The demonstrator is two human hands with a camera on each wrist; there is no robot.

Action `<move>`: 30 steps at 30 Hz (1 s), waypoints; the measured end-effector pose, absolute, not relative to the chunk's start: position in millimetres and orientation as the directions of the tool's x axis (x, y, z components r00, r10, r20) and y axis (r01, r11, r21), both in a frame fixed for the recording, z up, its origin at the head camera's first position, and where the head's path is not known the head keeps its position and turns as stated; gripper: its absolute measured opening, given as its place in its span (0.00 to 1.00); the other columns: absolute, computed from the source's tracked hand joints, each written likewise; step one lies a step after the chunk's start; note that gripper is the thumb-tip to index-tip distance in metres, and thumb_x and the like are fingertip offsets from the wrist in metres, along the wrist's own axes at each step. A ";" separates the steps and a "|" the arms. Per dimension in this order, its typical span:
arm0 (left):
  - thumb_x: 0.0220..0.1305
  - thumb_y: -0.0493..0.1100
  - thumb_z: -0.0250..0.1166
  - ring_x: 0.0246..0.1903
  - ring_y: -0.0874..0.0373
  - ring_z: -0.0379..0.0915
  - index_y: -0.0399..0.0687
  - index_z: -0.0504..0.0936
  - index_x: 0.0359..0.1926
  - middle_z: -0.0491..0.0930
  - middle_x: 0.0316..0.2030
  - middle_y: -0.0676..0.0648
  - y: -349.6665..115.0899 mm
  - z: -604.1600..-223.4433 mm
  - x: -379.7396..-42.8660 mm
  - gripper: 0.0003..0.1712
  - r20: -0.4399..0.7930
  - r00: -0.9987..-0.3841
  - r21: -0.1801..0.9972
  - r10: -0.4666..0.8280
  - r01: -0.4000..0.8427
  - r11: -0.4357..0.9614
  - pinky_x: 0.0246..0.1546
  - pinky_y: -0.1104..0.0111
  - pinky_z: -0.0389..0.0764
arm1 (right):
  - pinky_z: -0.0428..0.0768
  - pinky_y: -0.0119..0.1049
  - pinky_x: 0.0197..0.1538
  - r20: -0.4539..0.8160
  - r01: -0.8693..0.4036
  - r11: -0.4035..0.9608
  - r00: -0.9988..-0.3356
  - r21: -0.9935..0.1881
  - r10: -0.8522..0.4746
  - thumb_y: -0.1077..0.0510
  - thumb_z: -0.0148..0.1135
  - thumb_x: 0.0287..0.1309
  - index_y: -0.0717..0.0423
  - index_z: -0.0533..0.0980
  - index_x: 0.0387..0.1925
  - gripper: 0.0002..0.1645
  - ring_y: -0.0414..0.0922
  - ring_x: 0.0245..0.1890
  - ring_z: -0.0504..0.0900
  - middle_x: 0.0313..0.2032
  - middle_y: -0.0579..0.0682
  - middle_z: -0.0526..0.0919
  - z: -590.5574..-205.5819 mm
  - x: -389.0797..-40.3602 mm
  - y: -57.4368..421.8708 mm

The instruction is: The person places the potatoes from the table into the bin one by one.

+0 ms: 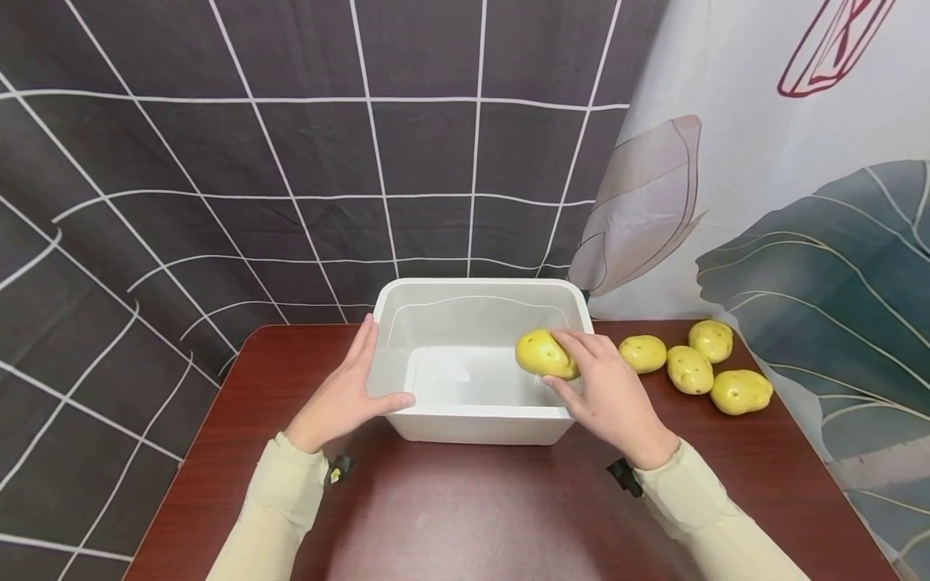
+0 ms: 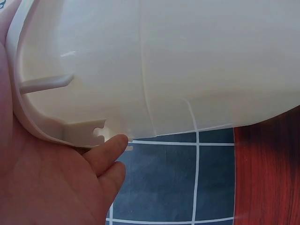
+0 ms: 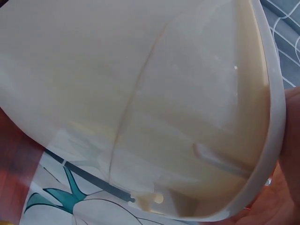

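A white plastic bin (image 1: 479, 429) stands on the table, its long side toward me. My left hand (image 1: 341, 397) touches its near left corner, fingers straight along the left side and thumb over the front rim. In the left wrist view, two fingers (image 2: 110, 154) lie against the outside below the rim. My right hand (image 1: 613, 394) holds a yellow potato (image 1: 541, 353) over the right part of the bin, pinched between thumb and fingers. The right wrist view shows the bin's outer wall (image 3: 140, 103) and part of the hand beyond its rim; the potato is hidden there.
Several more potatoes (image 1: 690, 369) lie to the right of the bin on the reddish-brown table (image 1: 465, 516). A dark cloth with white grid lines (image 1: 421, 153) hangs behind, and a leaf-patterned curtain (image 1: 726, 202) borders the right side.
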State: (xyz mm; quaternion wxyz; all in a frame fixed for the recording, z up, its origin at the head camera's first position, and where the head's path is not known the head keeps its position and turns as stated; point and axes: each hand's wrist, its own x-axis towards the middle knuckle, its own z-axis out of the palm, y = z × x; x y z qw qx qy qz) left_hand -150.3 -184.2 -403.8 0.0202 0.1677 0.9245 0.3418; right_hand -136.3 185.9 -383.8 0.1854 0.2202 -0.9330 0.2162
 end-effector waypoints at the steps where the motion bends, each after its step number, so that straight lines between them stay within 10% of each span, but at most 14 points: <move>1: 0.54 0.69 0.72 0.77 0.45 0.43 0.42 0.38 0.80 0.31 0.80 0.51 -184.0 -403.8 -150.2 0.71 0.076 -0.943 0.640 0.324 0.296 0.709 0.66 0.48 0.67 | 0.74 0.55 0.58 0.438 -0.489 0.810 -0.836 -0.323 -0.330 0.55 0.76 0.52 0.65 0.74 0.63 0.38 0.60 0.56 0.74 0.57 0.61 0.79 -383.9 -136.0 185.8; 30: 0.54 0.70 0.71 0.77 0.45 0.42 0.42 0.38 0.80 0.31 0.80 0.51 -183.0 -405.0 -151.8 0.71 0.073 -0.944 0.636 0.322 0.293 0.714 0.67 0.49 0.66 | 0.76 0.54 0.55 0.481 -0.485 0.819 -0.821 -0.306 -0.307 0.59 0.73 0.55 0.66 0.79 0.55 0.27 0.59 0.53 0.76 0.51 0.61 0.82 -383.2 -134.3 191.8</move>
